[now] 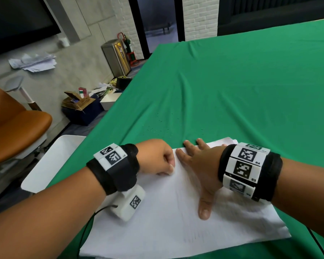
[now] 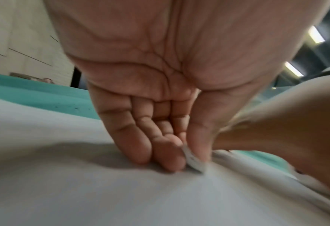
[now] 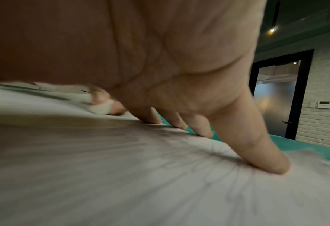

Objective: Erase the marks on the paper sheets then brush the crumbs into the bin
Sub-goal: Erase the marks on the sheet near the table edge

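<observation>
Paper sheets (image 1: 176, 217): lay stacked at the near edge of the green tablecloth (image 1: 232, 86).
Eraser (image 2: 193, 160): white, pinched in the left hand (image 1: 155, 156), pressed onto the top sheet's far-left part.
Right hand (image 1: 200, 165): flat, fingers spread, pressing the sheets just beside the left hand.
Crumbs (image 1: 157, 128): scattered on the cloth beyond the sheets' far edge.

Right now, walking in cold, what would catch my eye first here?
Two hands working on a stack of white paper sheets at the near edge of a bright green tablecloth. The right hand lies flat, pinning the paper, while the left hand pinches a small white eraser against it. Dark crumbs speckle the cloth just beyond.
</observation>
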A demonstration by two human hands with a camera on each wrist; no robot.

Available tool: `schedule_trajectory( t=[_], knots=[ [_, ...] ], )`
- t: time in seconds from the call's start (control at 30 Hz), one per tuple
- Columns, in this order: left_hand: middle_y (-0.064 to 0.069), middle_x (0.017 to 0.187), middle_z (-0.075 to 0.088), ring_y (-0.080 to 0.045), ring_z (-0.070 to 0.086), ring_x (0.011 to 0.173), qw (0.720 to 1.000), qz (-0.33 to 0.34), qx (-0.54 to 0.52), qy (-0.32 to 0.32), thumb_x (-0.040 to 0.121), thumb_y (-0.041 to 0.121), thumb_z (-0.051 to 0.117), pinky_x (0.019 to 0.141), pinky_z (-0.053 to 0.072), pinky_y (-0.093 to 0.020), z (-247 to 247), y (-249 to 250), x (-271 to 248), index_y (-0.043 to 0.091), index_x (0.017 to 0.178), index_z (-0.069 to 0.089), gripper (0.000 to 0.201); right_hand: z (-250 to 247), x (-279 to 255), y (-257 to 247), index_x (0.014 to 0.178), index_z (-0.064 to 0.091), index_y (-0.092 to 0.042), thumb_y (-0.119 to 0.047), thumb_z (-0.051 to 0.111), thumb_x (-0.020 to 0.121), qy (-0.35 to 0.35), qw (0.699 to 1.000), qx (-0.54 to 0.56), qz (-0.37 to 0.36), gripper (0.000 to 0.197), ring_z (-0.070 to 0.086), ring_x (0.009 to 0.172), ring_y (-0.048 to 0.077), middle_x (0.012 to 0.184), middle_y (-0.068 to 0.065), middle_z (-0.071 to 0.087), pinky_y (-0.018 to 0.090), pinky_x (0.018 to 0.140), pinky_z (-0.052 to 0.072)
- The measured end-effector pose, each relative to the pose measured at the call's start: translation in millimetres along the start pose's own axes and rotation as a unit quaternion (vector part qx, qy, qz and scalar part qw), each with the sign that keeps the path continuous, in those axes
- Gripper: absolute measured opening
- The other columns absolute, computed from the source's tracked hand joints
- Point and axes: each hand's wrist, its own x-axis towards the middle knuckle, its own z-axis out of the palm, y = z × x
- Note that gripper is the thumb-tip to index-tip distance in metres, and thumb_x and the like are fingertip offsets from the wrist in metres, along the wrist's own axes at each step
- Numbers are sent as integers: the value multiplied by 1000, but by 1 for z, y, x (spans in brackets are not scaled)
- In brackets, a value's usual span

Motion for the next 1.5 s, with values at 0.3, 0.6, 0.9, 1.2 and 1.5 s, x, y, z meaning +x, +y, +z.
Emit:
schedule_trajectory(
  t=[0.3, 0.6, 0.9, 1.2, 1.5],
  knots=[
    [3, 79, 78, -13, 75, 76, 994, 37, -9, -104, 87, 17, 75, 78, 59, -23, 11, 9, -23, 18, 91, 75, 4, 1, 8, 2, 158, -25, -23, -75, 91, 40, -3, 1000, -13, 0, 174, -10, 155, 46, 169, 8, -24, 72, 118, 20],
    [3, 74, 77, -7, 71, 64, 996, 21, -63, -62, 86, 12, 76, 59, 51, -12, 20, 5, -25, 17, 88, 77, 5, 2, 9, 2, 158, -26, -22, -78, 88, 40, -3, 1000, -26, -8, 174, -8, 155, 47, 169, 9, -23, 67, 121, 19],
    [-8, 75, 77, -16, 74, 70, 984, -41, -174, 18, 85, 10, 80, 77, 65, -37, 15, -2, -18, 9, 87, 76, 4, 3, 11, 3, 158, -27, -23, -83, 86, 33, -1, 1000, -27, -14, 178, -7, 156, 46, 169, 8, -21, 67, 120, 21],
    [-9, 75, 77, -13, 73, 68, 982, -42, -182, -29, 81, 13, 84, 70, 63, -27, 18, 3, -30, 11, 84, 79, 6, 1, 9, 2, 157, -28, -23, -83, 86, 34, -3, 999, -30, -12, 178, -7, 156, 45, 169, 8, -22, 67, 120, 21],
    [-3, 70, 76, -9, 72, 62, 979, -13, -164, -122, 84, 11, 82, 63, 58, -22, 33, 9, -46, 11, 87, 78, 5, 0, 6, 0, 158, -28, -22, -77, 89, 40, -9, 999, -35, -10, 174, -8, 155, 46, 169, 9, -24, 66, 120, 21]
  ],
)
